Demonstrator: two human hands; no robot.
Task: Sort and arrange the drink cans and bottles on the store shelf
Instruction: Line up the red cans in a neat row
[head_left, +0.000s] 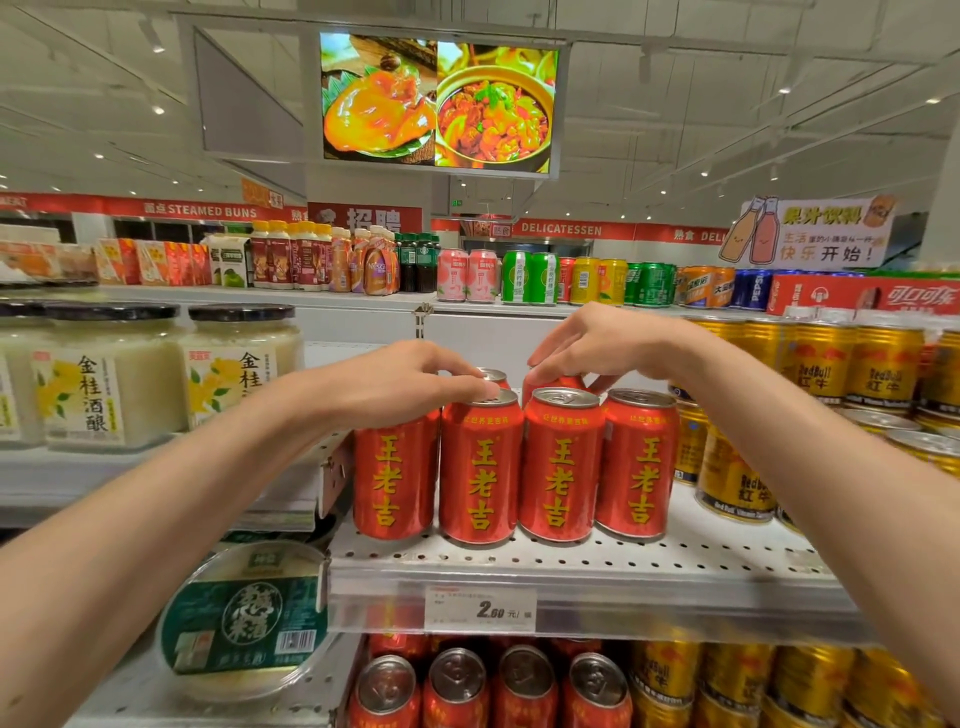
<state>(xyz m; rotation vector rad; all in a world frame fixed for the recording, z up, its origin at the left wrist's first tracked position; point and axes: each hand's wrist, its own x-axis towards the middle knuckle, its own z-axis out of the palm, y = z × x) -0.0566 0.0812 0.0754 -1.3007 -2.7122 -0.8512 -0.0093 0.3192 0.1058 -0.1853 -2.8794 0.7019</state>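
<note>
Several red herbal-tea cans stand in a front row on the perforated white shelf (571, 564). My left hand (410, 376) lies over the top of the leftmost red can (395, 475), fingers curled down around its rim, fingertips touching the neighbouring can (480, 467). My right hand (597, 345) reaches behind the front row and grips the top of a red can in the back row (558, 383), mostly hidden by the third front can (561, 465). A fourth front can (636, 465) stands at the right end.
Gold Red Bull cans (732, 478) crowd the shelf right of the red ones. Glass jars of rice wine (109, 374) stand on the left shelf, a green tub (244, 618) below. More red and gold cans fill the lower shelf (457, 686). Mixed drinks line the top shelf (530, 278).
</note>
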